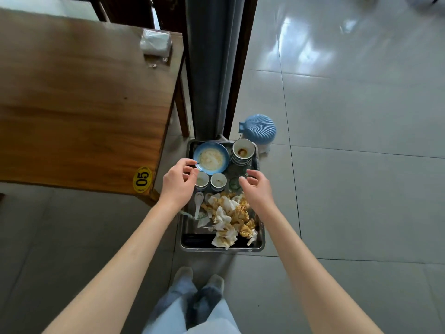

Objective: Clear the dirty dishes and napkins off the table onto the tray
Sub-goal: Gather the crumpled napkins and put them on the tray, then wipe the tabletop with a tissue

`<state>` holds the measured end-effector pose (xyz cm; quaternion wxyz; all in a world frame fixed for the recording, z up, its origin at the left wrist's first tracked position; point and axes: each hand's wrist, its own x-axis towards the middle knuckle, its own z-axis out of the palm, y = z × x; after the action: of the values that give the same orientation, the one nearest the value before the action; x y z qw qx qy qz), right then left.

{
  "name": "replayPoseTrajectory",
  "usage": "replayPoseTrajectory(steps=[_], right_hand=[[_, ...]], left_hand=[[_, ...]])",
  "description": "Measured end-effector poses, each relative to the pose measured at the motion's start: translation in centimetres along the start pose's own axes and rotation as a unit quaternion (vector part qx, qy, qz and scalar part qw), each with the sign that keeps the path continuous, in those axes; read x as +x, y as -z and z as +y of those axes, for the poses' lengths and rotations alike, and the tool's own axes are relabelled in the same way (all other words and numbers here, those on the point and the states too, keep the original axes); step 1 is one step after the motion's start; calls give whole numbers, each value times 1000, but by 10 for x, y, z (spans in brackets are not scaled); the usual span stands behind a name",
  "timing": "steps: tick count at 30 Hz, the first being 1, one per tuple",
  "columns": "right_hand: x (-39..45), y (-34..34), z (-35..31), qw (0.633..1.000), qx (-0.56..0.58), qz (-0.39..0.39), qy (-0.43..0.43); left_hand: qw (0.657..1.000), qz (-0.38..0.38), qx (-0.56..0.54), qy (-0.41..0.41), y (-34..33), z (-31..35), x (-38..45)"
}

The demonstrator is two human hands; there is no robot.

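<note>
Both hands, left [179, 183] and right [256, 186], hung loose and empty over the full silver metal tray [221, 248]; best grip its rims at three and nine o'clock, lifting level.

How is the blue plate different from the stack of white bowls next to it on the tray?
The blue plate is blue, wide and shallow; the stack of white bowls is white, narrower and taller. The plate is a single dish, while the bowls are several nested together. The plate holds a pale smear; the top bowl has a brown stain. Both are dirty and sit at the far end of the metal tray.
</note>
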<state>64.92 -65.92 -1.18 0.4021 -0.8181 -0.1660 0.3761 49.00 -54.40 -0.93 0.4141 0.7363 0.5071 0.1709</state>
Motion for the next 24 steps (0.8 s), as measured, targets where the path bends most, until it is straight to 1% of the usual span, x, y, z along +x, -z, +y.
replayPoseTrajectory(steps=[4,7,13,18,24], right_hand=[[-15,-4,-50,994,-37,-32,94],[-27,-14,-89,981,-75,-52,170],[-59,-56,-155,952,-112,-94,270],[-86,-103,-195,931,-124,-126,319],[-114,-174,-230,916,-133,-143,350]], left_hand=[[998,42,5,-40,46,24,-3],[995,78,9,-54,86,34,-7],[986,152,10,-75,169,34,-23],[976,202,9,-80,235,15,-33],[973,210,7,-97,318,-26,-35]])
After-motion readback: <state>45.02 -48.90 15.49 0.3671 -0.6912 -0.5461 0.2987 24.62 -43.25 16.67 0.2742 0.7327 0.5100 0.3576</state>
